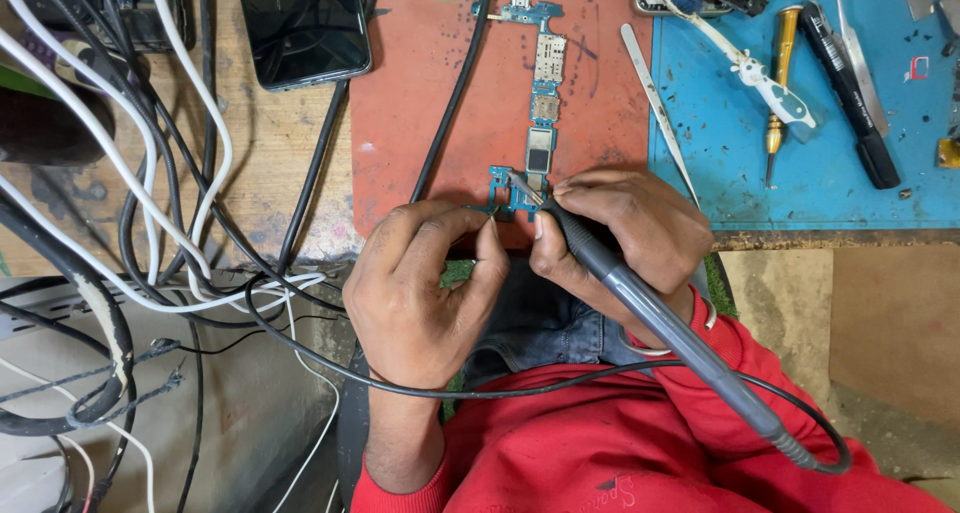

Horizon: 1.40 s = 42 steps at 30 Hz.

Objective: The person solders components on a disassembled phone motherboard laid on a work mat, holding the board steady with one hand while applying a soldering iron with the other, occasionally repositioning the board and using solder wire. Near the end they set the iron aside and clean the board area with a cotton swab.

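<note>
Head view: the right hand (pixel 625 228) is closed in a pen grip on a grey soldering iron (pixel 640 308), its tip resting on the lower end of a long blue circuit board (pixel 535 123). The board lies lengthwise on a red work mat (pixel 420 93), its near end just at the mat's front edge. The left hand (pixel 420 293) has thumb and forefinger pinched together at the board's lower left corner — it seems to steady the board or hold something very small there, too small to tell.

Only 1 view is given. A dark phone (pixel 300 23) lies on the wooden bench to the left, among black and white cables (pixel 150 203). To the right a blue mat (pixel 730 153) carries tweezers (pixel 655 103), a brass-handled screwdriver (pixel 780 83) and a black pen-like tool (pixel 850 93).

In my judgement, the joint calls for a braced wrist, a brief light touch of the tip on 1 pad only, and the iron's cord (pixel 560 383) — now looping across the lap — kept slack so it cannot tug the hand.
</note>
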Each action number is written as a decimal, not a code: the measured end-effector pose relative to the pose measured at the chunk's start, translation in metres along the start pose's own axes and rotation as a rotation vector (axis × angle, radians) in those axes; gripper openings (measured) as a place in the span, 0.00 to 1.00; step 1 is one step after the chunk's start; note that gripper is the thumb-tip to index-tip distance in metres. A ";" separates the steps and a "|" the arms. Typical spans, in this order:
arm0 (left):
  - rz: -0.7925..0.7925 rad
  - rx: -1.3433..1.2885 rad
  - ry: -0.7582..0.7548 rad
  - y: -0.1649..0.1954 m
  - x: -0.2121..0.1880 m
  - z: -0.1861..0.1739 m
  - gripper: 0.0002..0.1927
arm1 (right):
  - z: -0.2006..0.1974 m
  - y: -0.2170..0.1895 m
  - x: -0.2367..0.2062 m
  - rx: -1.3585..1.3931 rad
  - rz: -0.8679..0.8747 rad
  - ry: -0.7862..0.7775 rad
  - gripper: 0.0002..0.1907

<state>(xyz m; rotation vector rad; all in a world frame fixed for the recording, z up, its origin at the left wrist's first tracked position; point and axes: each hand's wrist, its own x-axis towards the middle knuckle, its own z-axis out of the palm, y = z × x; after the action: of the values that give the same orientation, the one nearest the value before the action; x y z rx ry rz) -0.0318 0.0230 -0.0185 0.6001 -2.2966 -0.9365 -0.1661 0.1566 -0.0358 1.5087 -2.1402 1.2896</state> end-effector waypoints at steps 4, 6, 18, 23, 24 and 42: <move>0.002 -0.020 -0.006 -0.001 0.000 -0.001 0.08 | 0.000 0.001 0.001 0.023 -0.014 -0.001 0.12; -0.005 -0.020 -0.004 0.000 0.000 -0.001 0.08 | 0.000 0.001 0.000 0.002 -0.009 0.000 0.12; 0.001 0.015 -0.002 0.000 0.000 0.001 0.08 | 0.001 0.002 -0.001 0.005 0.005 0.007 0.13; 0.008 0.026 0.002 0.001 0.000 0.001 0.08 | 0.000 0.001 0.000 -0.012 0.004 0.008 0.13; 0.010 0.022 -0.004 0.001 0.000 0.000 0.08 | 0.000 0.001 0.000 0.003 0.003 0.003 0.13; -0.001 0.008 -0.004 0.001 0.000 0.000 0.07 | 0.000 -0.002 -0.001 0.008 0.022 0.009 0.13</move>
<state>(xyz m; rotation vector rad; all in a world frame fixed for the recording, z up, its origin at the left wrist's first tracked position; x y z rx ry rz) -0.0318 0.0236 -0.0177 0.6030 -2.3052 -0.9296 -0.1641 0.1566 -0.0355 1.4834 -2.1541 1.3114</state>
